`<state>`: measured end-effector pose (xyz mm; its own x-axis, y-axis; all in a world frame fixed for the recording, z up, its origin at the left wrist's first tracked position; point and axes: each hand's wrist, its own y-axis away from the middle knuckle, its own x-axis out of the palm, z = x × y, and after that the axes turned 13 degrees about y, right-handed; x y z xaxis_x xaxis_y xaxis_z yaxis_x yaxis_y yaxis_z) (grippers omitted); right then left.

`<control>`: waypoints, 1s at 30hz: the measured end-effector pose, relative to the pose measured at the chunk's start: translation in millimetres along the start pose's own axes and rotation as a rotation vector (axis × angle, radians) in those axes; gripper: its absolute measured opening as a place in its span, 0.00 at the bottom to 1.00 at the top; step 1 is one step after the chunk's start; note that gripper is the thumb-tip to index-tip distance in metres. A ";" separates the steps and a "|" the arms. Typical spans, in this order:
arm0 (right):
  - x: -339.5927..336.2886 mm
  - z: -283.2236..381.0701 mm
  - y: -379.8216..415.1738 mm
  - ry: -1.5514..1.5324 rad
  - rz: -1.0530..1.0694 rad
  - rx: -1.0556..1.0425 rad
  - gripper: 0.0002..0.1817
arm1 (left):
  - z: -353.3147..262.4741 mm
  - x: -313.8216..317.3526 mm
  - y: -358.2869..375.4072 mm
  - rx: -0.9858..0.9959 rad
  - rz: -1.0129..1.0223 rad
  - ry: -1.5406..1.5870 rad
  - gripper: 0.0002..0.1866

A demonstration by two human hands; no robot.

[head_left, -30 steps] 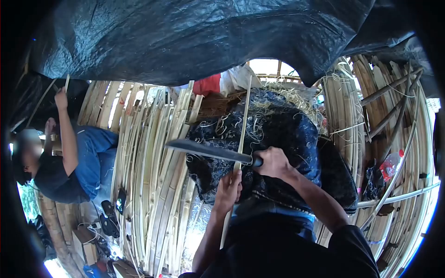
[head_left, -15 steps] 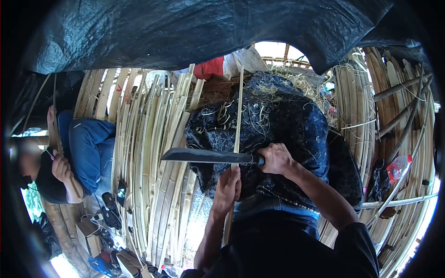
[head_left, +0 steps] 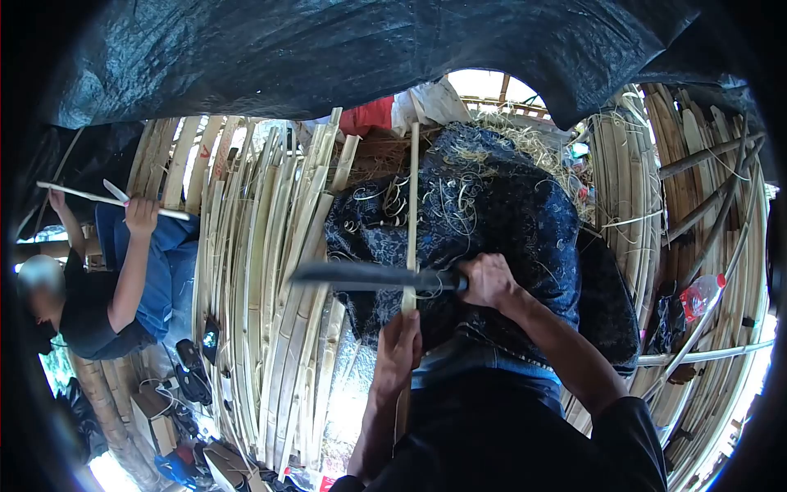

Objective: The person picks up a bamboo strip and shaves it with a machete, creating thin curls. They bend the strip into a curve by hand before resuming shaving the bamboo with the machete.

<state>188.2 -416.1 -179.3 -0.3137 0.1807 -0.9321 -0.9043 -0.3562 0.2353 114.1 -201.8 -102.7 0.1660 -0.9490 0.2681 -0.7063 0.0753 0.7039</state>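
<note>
My right hand (head_left: 489, 280) is closed around the handle of a machete (head_left: 361, 277), whose broad dark blade points left and looks slightly blurred. The blade lies across a long, narrow bamboo strip (head_left: 413, 197). Below the blade, my left hand (head_left: 399, 344) grips that strip, thumb along it. The strip runs away from my body over a dark patterned cloth (head_left: 516, 221) spread across my lap. Thin curled shavings (head_left: 459, 201) are scattered on the cloth. A small curl shows by the blade near the machete handle.
Many split bamboo slats (head_left: 279, 287) lie on my left, and more slats (head_left: 627, 197) on my right. Another person (head_left: 90, 303) sits at the left holding a pale strip. A clear plastic bottle (head_left: 701, 299) is at the right. A dark tarp (head_left: 328, 66) hangs overhead.
The strip's far end has shifted slightly left and nearer, and my left hand sits a little lower. The machete stays at nearly the same place. The other person's arms and strip have moved.
</note>
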 end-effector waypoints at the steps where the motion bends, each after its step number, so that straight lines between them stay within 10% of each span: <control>1: 2.7 -4.9 -8.4 -0.009 -0.037 0.062 0.14 | 0.5 -4.1 6.8 0.020 -0.012 -0.009 0.20; 10: -3.4 -1.7 1.1 -0.031 0.007 -0.018 0.11 | 1.7 -7.5 7.5 0.001 0.006 0.024 0.20; 13: -5.4 -4.4 8.0 0.082 -0.149 -0.196 0.11 | 0.3 1.1 -2.9 0.034 0.050 -0.010 0.20; 17: 1.5 -4.7 -8.0 0.043 -0.358 0.124 0.14 | 4.5 -5.8 26.4 -0.038 0.043 -0.020 0.19; 19: 31.9 -9.2 -23.2 0.172 -0.758 0.050 0.14 | 3.7 -9.4 44.9 -0.065 -0.011 -0.036 0.20; 21: 36.2 -13.3 -24.8 0.161 -0.638 0.057 0.15 | 8.7 -16.2 44.4 -0.044 0.018 -0.015 0.19; 23: -3.6 -6.8 -18.4 0.065 0.048 -0.008 0.17 | 15.3 -16.4 39.6 -0.070 -0.033 0.017 0.19; 27: -2.3 -19.2 -5.2 0.119 -0.233 -0.217 0.18 | 6.5 -14.1 38.4 -0.028 0.042 0.008 0.19; 30: -6.8 -26.8 -25.8 0.081 -0.412 0.069 0.18 | -5.6 -17.7 79.5 -0.048 0.016 -0.067 0.20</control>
<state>221.5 -432.7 -186.4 0.0992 0.2211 -0.9702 -0.9675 -0.2064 -0.1460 58.9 -177.3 -47.8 0.1077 -0.9657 0.2362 -0.6741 0.1037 0.7313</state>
